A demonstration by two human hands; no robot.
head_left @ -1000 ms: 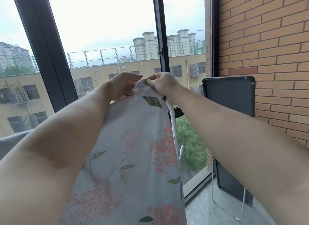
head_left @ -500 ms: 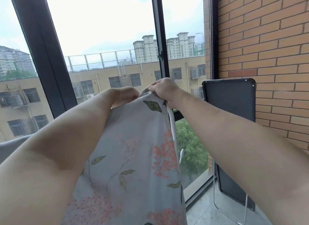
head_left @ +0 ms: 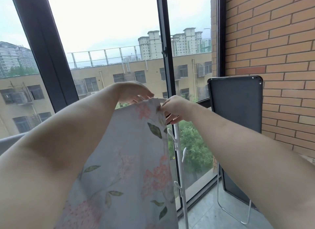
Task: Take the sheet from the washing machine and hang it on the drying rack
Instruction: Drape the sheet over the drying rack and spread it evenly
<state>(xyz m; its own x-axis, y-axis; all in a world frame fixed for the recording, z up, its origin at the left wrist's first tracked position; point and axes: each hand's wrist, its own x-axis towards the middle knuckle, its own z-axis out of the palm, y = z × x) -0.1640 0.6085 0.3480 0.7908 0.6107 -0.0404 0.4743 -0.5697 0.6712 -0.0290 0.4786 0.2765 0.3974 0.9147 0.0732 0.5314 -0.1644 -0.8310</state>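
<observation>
A pale grey sheet (head_left: 129, 160) printed with pink flowers and green leaves hangs over the top of a white drying rack (head_left: 179, 160), whose upright pole with side hooks shows at the sheet's right edge. My right hand (head_left: 175, 109) pinches the sheet's top right corner at the rack's top bar. Behind that top edge, my left hand (head_left: 134, 93) has its fingers extended and touching the fabric near the bar. Most of the rack is hidden behind the sheet.
A dark folded table (head_left: 237, 119) on a white wire frame leans against the brick wall (head_left: 272, 41) at right. Tall windows with black frames (head_left: 49, 61) stand right behind the rack. Grey tiled floor (head_left: 209, 216) shows at the lower right.
Both hands moved lower in view and a little apart along the sheet's top edge. My left hand's fingers straightened. The rack's top bar and pole now show more beside my right hand.
</observation>
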